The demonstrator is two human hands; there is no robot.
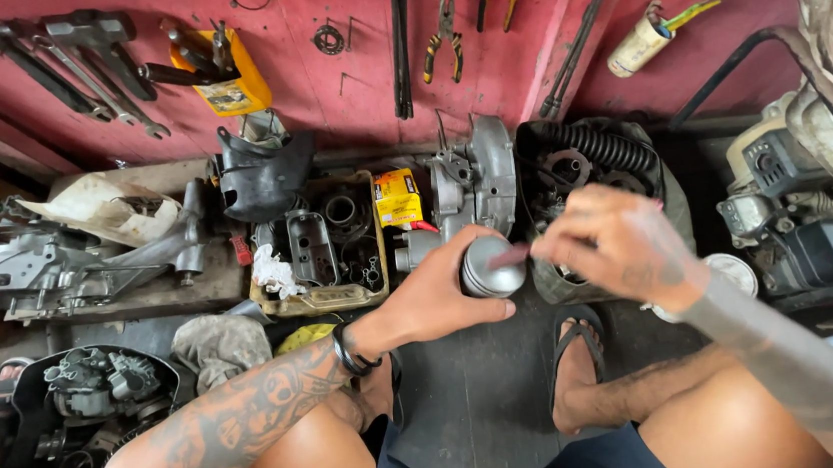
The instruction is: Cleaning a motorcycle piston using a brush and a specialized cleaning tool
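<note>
Your left hand [437,297] clamps a grey metal piston [492,268] above your knees; your right hand [619,246] pinches a small blurred tool [511,255] against its crown. The crown looks dull, cleaning seemingly unfinished. Beyond sits a tray of engine parts [322,247].

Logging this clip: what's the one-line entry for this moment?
left hand: holds piston | right hand: fingers pinch thin reddish tool at piston top | behind: parts tray, engine case
</note>
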